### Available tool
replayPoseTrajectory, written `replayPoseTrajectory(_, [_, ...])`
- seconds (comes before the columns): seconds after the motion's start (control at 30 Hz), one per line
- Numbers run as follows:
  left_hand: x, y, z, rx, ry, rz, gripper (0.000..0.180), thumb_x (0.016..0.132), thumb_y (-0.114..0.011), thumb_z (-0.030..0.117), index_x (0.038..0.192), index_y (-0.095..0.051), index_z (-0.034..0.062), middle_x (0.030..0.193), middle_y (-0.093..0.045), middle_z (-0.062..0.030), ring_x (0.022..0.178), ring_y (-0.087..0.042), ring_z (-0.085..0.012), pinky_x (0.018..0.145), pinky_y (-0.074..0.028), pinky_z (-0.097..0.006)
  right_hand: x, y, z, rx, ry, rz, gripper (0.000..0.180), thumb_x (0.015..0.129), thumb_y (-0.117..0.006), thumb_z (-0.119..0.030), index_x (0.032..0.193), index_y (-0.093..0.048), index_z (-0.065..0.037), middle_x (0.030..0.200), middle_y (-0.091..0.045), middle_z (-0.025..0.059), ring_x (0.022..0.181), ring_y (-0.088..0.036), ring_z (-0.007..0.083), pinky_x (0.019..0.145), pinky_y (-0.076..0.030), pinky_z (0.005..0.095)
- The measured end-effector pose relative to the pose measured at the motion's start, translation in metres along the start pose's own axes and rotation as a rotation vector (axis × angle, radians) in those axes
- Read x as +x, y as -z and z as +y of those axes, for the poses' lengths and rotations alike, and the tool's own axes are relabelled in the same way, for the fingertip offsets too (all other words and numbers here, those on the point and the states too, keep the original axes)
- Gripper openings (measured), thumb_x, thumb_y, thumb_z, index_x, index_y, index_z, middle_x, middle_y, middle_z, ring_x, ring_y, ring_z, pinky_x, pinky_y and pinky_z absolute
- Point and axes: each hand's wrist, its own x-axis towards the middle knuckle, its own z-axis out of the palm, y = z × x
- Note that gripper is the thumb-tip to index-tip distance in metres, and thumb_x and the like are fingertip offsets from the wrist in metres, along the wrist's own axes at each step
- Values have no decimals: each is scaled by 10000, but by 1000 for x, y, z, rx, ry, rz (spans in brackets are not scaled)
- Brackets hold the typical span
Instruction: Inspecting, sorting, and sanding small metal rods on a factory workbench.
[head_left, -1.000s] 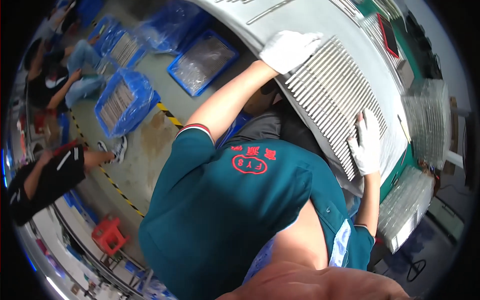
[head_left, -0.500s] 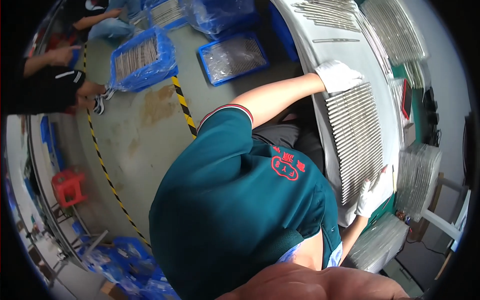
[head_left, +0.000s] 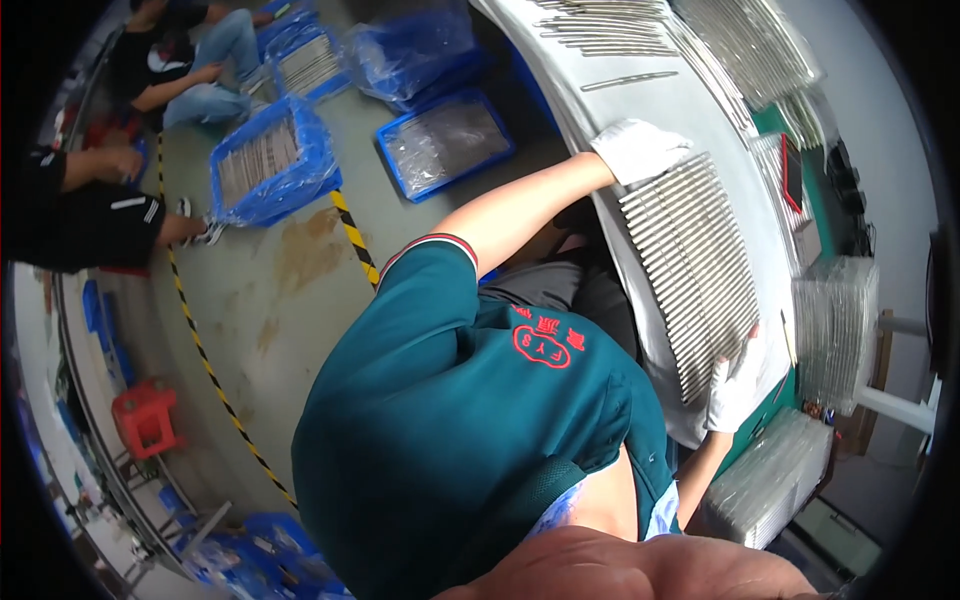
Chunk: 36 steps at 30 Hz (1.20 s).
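Observation:
A close-set row of slim silvery metal rods [head_left: 690, 270] lies side by side on the white-covered table [head_left: 570, 60]. At the row's far end rests my white-gloved left hand [head_left: 640, 150], its fingers stretched out along the last rods; its thumb is hidden. My right hand [head_left: 735, 385], gloved too, is at the near end with thumb and fingers apart, touching the edge of the row. Neither hand visibly grips a rod. Beyond my left hand lies a lone rod [head_left: 630, 80], and farther off a looser group of rods [head_left: 610, 28].
Plastic-wrapped stacks [head_left: 838, 330] line the table's right side, near a red-edged dark device [head_left: 792, 172]. To the left, blue crates [head_left: 445, 140] of rods stand on the floor by black-and-yellow tape [head_left: 355, 235]. Two people sit at upper left; a red stool [head_left: 147, 418] stands lower left.
The whole view has shifted, so the table and row sit farther left. Both hands keep their places at the row's two ends. More of a seated person shows at upper left.

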Motion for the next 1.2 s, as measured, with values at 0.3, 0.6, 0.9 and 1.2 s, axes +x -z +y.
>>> replayPoseTrajectory(0.3, [7,-16,-6,62,-265,38,399,950,-380,334,1130,-618,68,1050,-661,-102,890,-642,-282,812,-497,-343,4,-17,-7,79,101,-51,656,824,-597,-309,1367,-384,-9,1390,-401,200,1293,-363,360,1089,-257,436])
replayPoseTrajectory(0.6, [2,2,-4,-17,-83,88,251,910,-536,181,1096,-650,57,995,-672,-140,882,-657,-258,789,-505,-329,26,-8,-26,143,184,-181,666,737,-628,-399,1262,-480,-17,1345,-417,207,1254,-374,379,1068,-267,464])
replayPoseTrajectory(0.9, [-3,1,-6,-176,-18,12,267,923,-534,73,1176,-600,18,1000,-666,-107,795,-637,-150,753,-492,-278,53,-24,-9,137,363,-135,743,794,-519,-532,1268,-457,36,1344,-424,215,1290,-359,340,1108,-215,452])
replayPoseTrajectory(1.2, [-6,5,5,-232,75,-11,296,938,-507,39,1225,-555,-14,981,-653,-90,817,-634,-120,757,-486,-248,62,-21,-4,154,330,-202,757,786,-532,-562,1298,-446,-11,1392,-387,191,1319,-326,346,1119,-179,471])
